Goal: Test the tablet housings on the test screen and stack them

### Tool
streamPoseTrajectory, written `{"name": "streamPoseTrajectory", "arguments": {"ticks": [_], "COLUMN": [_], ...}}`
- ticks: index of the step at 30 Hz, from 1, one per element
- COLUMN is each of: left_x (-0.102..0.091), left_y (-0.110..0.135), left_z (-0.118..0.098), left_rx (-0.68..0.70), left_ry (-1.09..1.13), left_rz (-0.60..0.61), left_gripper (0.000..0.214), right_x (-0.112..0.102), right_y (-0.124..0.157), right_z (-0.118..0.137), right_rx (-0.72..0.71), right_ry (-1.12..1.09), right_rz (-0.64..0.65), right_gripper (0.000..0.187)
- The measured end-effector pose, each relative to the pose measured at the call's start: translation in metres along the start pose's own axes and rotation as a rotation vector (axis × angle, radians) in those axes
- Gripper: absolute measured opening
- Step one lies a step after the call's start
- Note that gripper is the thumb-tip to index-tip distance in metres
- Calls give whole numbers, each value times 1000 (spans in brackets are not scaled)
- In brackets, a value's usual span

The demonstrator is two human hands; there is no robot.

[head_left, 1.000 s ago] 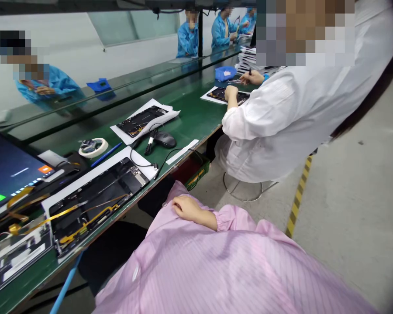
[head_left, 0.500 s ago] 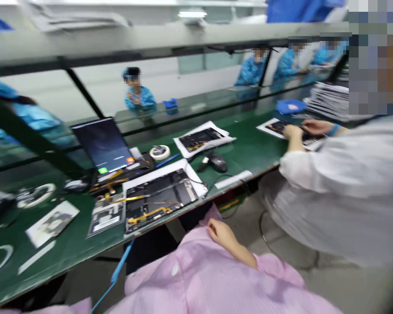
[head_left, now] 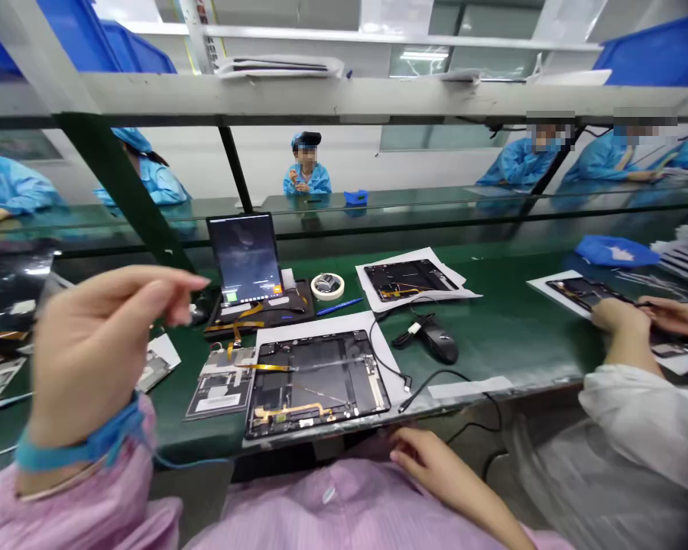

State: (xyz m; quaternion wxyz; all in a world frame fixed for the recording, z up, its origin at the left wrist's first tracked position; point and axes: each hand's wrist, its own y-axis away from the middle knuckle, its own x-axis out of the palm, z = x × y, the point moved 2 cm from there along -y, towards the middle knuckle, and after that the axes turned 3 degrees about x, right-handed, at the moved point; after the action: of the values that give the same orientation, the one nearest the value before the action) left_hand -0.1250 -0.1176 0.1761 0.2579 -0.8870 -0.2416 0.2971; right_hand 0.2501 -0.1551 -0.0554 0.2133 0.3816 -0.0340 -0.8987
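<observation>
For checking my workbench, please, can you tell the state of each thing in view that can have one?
Left hand: raised, fingers loose, holding nothing.
Right hand: low by the bench edge, empty.
Tablet housing: flat on white paper, inside exposed, gold flex cables showing.
Upright tablet: standing, screen lit.
Computer mouse: on the green mat, cable attached.
Tape roll: lying flat.

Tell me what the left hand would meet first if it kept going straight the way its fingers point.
Probably the upright tablet on the bench, just past the fingertips of the left hand. Depth is unclear: the hand is much nearer the camera and may be raised above that line.
</observation>
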Motion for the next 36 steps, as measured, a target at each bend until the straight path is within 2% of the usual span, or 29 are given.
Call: {"name": "streamPoseTrajectory", "arguments": {"ticks": [3, 8, 12, 15, 17, 19, 22, 26, 36], "left_x": [32, 71, 88, 96, 100, 103, 106, 109, 108], "left_y": [-31, -80, -96, -99, -98, -96, -93, -93, -86], "left_z": [20, 94, 151, 185, 206, 223, 238, 245, 254], "left_rx": [12, -147, -322, -369, -432, -502, -522, -467, -375], "left_ry": [60, 151, 185, 143, 120, 118, 151, 199, 146], "left_rz": [45, -65, -146, -226, -198, -117, 27, 203, 290], "left_gripper": [25, 33, 34, 43, 53, 59, 53, 39, 60], "right_x": [-29, -60, -60, -51, -45, -42, -42, -43, -42], "right_y": [9, 0, -29, -49, -58, -62, -63, -64, -67], "right_z": [22, 40, 45, 47, 45, 42, 38, 37, 35], "right_rx": [-87, -180, -301, -387, -412, -419, -434, -439, -467], "right_ry": [-65, -78, -13, 60, 96, 118, 136, 155, 198], "right_rz": [4, -198, -411, -455, -448, -451, -467, -478, -525], "right_gripper": [21, 22, 22, 21, 21, 19, 17, 16, 15]}}
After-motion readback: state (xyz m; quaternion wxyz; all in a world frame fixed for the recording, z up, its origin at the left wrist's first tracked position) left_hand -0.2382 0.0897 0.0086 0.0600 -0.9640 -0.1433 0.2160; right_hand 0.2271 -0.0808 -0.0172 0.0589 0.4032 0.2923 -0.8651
